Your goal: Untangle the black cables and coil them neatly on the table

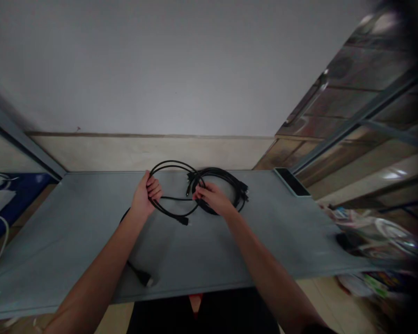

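Observation:
A black cable (pixel 172 162) forms a loose loop between my two hands. My left hand (pixel 148 192) is closed around the loop's left side. At the loop's right side, my right hand (pixel 209 195) pinches the cable with its fingertips. One black plug (pixel 183 220) hangs at the bottom of the loop. A second black plug (pixel 144 278) lies near the table's front edge, on a cable that runs behind my left forearm. Behind my right hand rests a coiled bundle of black cables (pixel 226 174) with several connectors, partly covered by that hand.
The grey table (pixel 195 260) backs onto a wall (pixel 160 69). At its back right corner lies a phone (pixel 291 182). Clear-looking plastic items (pixel 386 236), blurred, sit at the right end. Metal frame posts (pixel 24 139) rise at both sides. A blue object (pixel 21 199) stands at left.

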Demonstrator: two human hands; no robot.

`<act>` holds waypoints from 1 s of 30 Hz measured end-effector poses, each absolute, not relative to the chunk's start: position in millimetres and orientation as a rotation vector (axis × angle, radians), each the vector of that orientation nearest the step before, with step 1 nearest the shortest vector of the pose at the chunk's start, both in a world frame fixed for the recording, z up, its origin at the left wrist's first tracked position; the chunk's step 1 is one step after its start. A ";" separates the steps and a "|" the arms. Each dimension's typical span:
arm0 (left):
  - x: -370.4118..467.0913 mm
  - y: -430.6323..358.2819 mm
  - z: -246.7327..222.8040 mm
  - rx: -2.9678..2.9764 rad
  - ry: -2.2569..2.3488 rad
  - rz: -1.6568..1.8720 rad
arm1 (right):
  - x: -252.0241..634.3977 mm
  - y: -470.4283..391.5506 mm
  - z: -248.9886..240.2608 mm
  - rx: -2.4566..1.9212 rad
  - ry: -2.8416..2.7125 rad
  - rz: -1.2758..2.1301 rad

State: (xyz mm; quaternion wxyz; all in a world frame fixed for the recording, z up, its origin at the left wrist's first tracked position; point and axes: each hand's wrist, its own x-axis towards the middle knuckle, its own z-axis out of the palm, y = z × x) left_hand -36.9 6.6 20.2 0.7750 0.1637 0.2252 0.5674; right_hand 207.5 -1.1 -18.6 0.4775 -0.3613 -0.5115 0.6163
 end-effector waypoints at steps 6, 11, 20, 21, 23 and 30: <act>-41.1 7.4 21.0 0.322 0.478 1.441 | 184.5 -11.2 -21.7 -0.793 -1.158 1.548; -21.6 0.4 18.2 0.542 0.670 1.349 | 189.6 -12.4 -2.7 -0.644 -0.868 1.508; -25.2 -0.1 22.9 0.750 0.751 1.286 | 203.4 -11.4 6.9 -0.700 -0.857 1.576; -30.0 1.9 24.2 0.763 0.764 1.278 | 205.4 -10.6 7.6 -0.722 -0.883 1.561; -40.1 5.6 26.9 0.777 0.775 1.283 | 210.1 -8.5 9.0 -0.776 -0.943 1.507; -67.9 7.4 41.3 0.973 0.805 1.332 | 222.8 -5.6 16.9 -0.901 -1.060 1.415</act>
